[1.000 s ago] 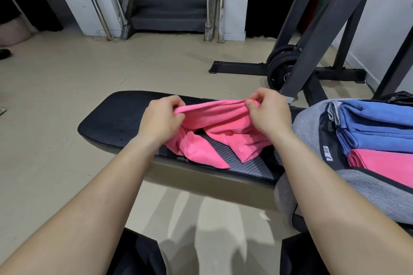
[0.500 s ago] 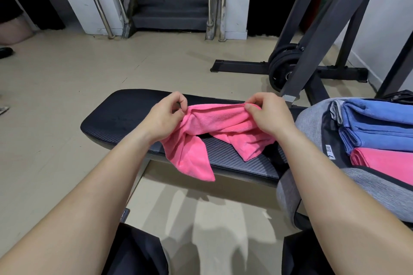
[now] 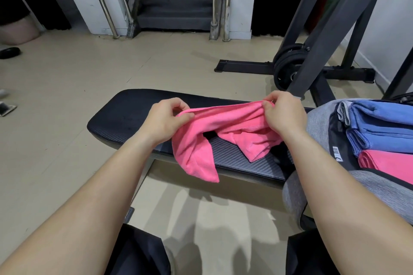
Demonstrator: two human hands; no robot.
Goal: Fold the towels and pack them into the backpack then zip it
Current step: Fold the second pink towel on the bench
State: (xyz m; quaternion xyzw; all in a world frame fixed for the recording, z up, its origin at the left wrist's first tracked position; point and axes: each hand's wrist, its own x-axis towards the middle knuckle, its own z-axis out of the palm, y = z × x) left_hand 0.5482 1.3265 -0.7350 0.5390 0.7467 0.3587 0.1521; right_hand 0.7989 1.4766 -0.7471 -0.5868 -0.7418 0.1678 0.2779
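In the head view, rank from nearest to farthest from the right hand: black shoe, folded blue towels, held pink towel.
1. Pink towel: pinched by the right hand.
2. Blue towels: in the backpack, just to the right.
3. Black shoe: far off to the left.

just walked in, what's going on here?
A person is pinching a loose pink towel along its top edge, left hand at one end and right hand at the other, over a black bench. It isn't folded yet. To the right, an open grey backpack already holds folded blue towels and a folded pink towel.
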